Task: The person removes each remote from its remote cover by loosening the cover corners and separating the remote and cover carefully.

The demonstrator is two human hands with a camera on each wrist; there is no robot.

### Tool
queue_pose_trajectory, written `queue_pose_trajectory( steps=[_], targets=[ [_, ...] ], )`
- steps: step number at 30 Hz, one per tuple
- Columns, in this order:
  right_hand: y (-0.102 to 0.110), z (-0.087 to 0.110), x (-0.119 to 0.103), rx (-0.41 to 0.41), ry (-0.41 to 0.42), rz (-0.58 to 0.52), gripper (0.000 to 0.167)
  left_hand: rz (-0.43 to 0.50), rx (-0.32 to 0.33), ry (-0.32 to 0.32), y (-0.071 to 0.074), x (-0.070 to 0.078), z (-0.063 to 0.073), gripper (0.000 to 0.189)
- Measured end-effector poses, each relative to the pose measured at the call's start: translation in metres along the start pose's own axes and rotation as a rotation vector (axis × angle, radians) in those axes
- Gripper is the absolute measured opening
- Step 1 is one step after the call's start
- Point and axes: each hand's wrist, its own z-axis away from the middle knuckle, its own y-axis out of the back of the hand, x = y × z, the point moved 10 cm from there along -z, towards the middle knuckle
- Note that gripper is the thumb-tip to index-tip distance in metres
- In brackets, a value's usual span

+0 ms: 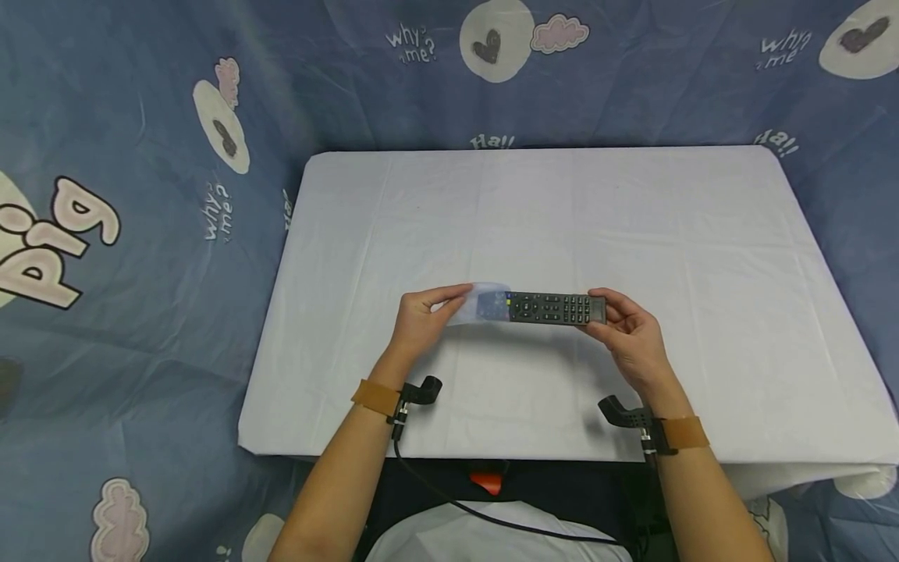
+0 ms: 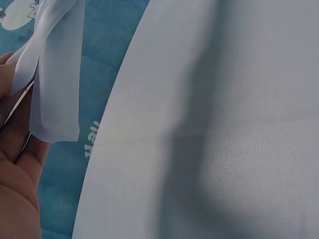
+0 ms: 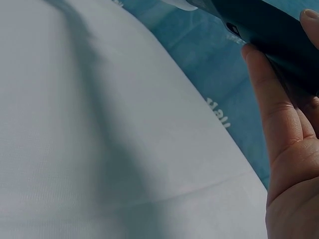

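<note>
A black remote control [image 1: 551,308] with rows of buttons is held level above the white table, its left end inside a translucent plastic sleeve [image 1: 485,303]. My left hand [image 1: 424,316] pinches the sleeve's far left edge between thumb and fingers. In the left wrist view the sleeve [image 2: 57,84] hangs loose and creased beside the fingers. At the other end, my right hand [image 1: 632,336] grips the remote's right end between thumb and fingers. The right wrist view shows the dark back of the remote [image 3: 269,35] resting along the fingers.
A white cloth covers the table [image 1: 562,218], and shadows of the hands and remote fall on it. Blue printed fabric [image 1: 393,101] hangs behind and to the left. A black cable [image 1: 492,519] runs between the wrist cameras across the person's lap.
</note>
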Motion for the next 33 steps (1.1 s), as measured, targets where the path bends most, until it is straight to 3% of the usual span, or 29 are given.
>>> queue_pose_trajectory(
  steps=[33],
  targets=[
    [0.0061,0.0006,-0.0029,-0.017,0.007,0.007,0.048,-0.030,-0.011,0.041,0.0024,-0.0066,-0.0002,0.021]
  ],
)
